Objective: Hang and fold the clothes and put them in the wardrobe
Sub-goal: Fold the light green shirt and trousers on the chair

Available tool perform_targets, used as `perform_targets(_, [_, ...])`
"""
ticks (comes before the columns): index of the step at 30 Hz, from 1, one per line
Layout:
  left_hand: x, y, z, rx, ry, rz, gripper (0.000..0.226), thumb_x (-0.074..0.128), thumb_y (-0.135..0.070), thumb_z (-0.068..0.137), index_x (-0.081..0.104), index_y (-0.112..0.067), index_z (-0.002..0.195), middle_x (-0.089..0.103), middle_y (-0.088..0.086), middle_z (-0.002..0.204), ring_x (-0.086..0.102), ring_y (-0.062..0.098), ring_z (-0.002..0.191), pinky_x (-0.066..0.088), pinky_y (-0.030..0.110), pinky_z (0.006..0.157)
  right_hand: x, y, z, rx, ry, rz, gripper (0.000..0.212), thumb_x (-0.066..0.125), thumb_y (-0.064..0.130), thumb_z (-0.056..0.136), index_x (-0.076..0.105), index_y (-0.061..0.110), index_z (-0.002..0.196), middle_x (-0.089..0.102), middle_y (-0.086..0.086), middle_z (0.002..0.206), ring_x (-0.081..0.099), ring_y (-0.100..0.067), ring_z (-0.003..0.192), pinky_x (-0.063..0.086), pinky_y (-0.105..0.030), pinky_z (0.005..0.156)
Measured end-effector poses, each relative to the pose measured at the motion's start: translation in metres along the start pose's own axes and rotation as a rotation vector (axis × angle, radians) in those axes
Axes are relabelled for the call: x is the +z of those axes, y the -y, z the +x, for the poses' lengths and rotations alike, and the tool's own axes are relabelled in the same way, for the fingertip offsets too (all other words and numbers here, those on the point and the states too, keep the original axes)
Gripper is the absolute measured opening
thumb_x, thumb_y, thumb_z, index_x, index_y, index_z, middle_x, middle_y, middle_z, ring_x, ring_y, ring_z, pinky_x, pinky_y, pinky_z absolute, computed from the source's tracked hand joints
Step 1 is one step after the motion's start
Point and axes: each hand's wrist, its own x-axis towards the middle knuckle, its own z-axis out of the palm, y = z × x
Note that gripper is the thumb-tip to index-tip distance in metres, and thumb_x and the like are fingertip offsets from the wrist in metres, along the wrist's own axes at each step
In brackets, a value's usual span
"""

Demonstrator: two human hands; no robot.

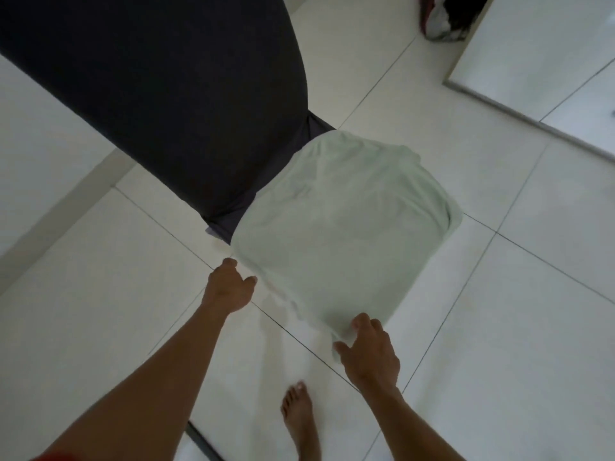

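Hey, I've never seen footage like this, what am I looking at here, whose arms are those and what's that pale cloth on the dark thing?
There is no machine here. A person wears a camera on the head, so this single picture looks down along their own two bare arms to a tiled floor; one bare foot shows near the bottom. In the middle stands a chair in a dark cover. A pale green cloth lies spread over its seat. The right hand has the cloth's near corner in its grip, thumb and fingers curled around the edge. The left hand is at the cloth's other near corner with fingers curled; the blur hides whether it truly holds it. Far off at the top right lies a small heap of clothes.
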Motion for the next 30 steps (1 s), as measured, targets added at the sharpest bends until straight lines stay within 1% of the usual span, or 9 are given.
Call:
perform_targets(4, [0.012,-0.008,0.022,-0.055,-0.029,-0.144,0.068,0.058,-0.025,0.098,0.024,-0.003,0.151,0.041,0.02,0.15,0.041,0.037,0.137,0.035,0.04,0.11,0.029,0.004,0.004,0.019,-0.07,-0.079,0.037,0.065,0.04,0.089,0.045,0.025,0.117,0.051,0.008,0.116,0.051,-0.019,0.11,0.04,-0.031,0.066])
perform_targets(9, [0.03,-0.009,0.051,-0.14,-0.039,-0.337,0.059,0.054,-0.024,0.099,0.027,-0.011,0.151,0.043,0.016,0.148,0.047,0.038,0.129,0.043,0.047,0.107,0.053,-0.003,0.012,0.056,-0.176,-0.05,0.018,0.053,0.023,0.094,0.049,0.021,0.112,0.054,0.005,0.109,0.055,-0.022,0.103,0.038,-0.031,0.061])
perform_targets(11, [0.032,-0.004,0.057,-0.16,-0.01,-0.402,0.058,0.055,-0.029,0.099,0.032,-0.014,0.15,0.044,0.011,0.148,0.048,0.035,0.128,0.045,0.05,0.106,0.054,-0.007,0.012,0.069,-0.203,0.015,0.01,0.052,0.023,0.095,0.052,0.021,0.105,0.056,0.005,0.106,0.056,-0.022,0.101,0.038,-0.032,0.063])
perform_targets(15, [0.028,0.003,0.065,-0.166,-0.01,-0.462,0.055,0.059,-0.033,0.097,0.045,-0.007,0.143,0.051,0.01,0.143,0.051,0.032,0.124,0.046,0.047,0.105,0.054,-0.014,0.006,0.051,-0.22,0.074,0.008,0.053,0.027,0.099,0.059,0.022,0.099,0.061,0.006,0.099,0.058,-0.021,0.094,0.048,-0.034,0.069])
perform_targets(19, [0.021,0.003,0.065,-0.206,-0.009,-0.588,0.062,0.067,-0.026,0.093,0.037,-0.011,0.145,0.049,0.008,0.143,0.052,0.029,0.125,0.043,0.042,0.105,0.049,-0.017,0.004,0.046,-0.207,0.165,0.009,0.054,0.03,0.098,0.061,0.025,0.095,0.062,0.009,0.096,0.061,-0.019,0.091,0.051,-0.035,0.073])
perform_targets(22, [0.016,0.002,0.06,-0.182,0.042,-0.492,0.043,0.067,-0.024,0.092,0.056,-0.004,0.128,0.061,0.01,0.122,0.056,0.026,0.106,0.043,0.033,0.09,0.047,-0.021,0.002,0.052,-0.197,0.263,0.005,0.056,0.03,0.096,0.057,0.029,0.091,0.063,0.009,0.097,0.062,-0.017,0.093,0.053,-0.038,0.078])
perform_targets(24, [0.009,0.001,0.052,-0.161,0.032,-0.43,0.032,0.068,-0.029,0.091,0.061,-0.005,0.113,0.06,0.008,0.107,0.053,0.026,0.098,0.044,0.032,0.086,0.046,-0.024,-0.001,0.051,-0.191,0.324,0.013,0.056,0.026,0.097,0.052,0.032,0.086,0.064,0.009,0.094,0.061,-0.018,0.094,0.051,-0.039,0.08])
perform_targets(27, [-0.003,0.005,0.041,-0.054,-0.024,-0.298,0.035,0.067,-0.04,0.09,0.061,-0.005,0.094,0.061,0.008,0.097,0.056,0.028,0.092,0.043,0.033,0.08,0.042,-0.028,-0.006,0.044,-0.19,0.428,0.021,0.055,0.016,0.099,0.051,0.03,0.083,0.066,0.006,0.09,0.062,-0.019,0.089,0.044,-0.022,0.072])
perform_targets(30, [-0.014,0.012,0.032,0.046,-0.038,-0.366,0.041,0.062,-0.046,0.092,0.061,-0.005,0.089,0.06,0.007,0.086,0.055,0.027,0.083,0.042,0.034,0.072,0.031,-0.029,-0.005,0.045,-0.167,0.454,0.019,0.053,0.012,0.1,0.052,0.025,0.086,0.066,0.003,0.09,0.061,-0.018,0.088,0.037,-0.012,0.066])
